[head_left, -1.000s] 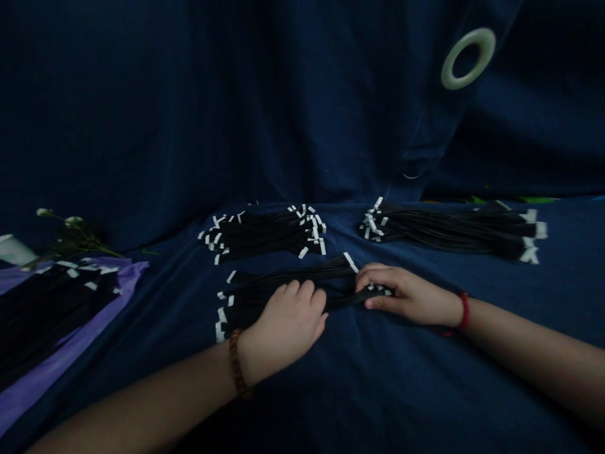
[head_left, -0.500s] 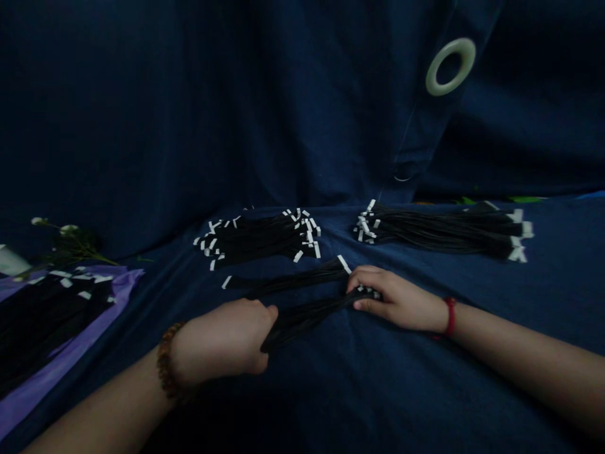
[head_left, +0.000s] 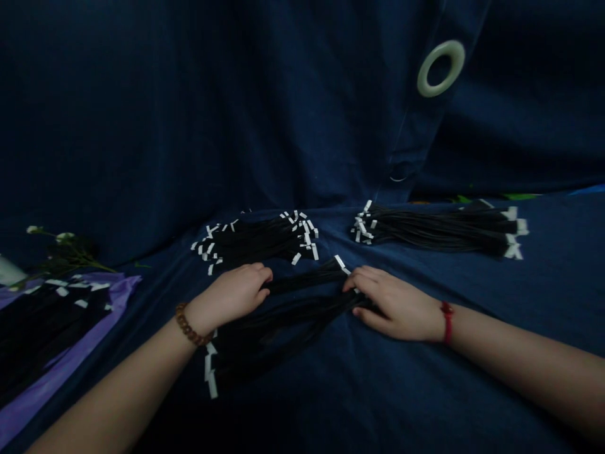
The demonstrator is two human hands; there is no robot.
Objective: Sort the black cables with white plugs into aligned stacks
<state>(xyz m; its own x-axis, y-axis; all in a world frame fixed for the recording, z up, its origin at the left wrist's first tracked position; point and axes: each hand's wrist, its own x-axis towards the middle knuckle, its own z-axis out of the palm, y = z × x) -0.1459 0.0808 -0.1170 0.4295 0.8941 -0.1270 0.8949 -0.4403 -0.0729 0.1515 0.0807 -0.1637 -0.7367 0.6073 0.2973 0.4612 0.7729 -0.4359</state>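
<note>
My left hand (head_left: 243,290), with a brown bead bracelet, pinches the left part of a slim black flat cable strip (head_left: 307,277) with a white tip at its right end. In front of it a looser bundle of black flat cables (head_left: 283,325) lies fanned out, its white left ends near my left wrist. My right hand (head_left: 390,301), with a red band, is closed around the bundle's right ends, its fingertips close to the strip's white tip. My right fingers hide most of those bundle ends.
Behind stand two piles of black cables with white ends, a left pile (head_left: 258,239) and a right pile (head_left: 435,230). More cables lie on purple wrapping (head_left: 125,287) at far left, beside white flowers (head_left: 65,238). Dark blue cloth (head_left: 401,391) covers the surface; a pale ring (head_left: 441,68) is on the curtain.
My left hand has let go of the bundle's left part and moved up to the slim strip. The bundle's left ends now lie spread on the cloth. My right hand stays near the right ends.
</note>
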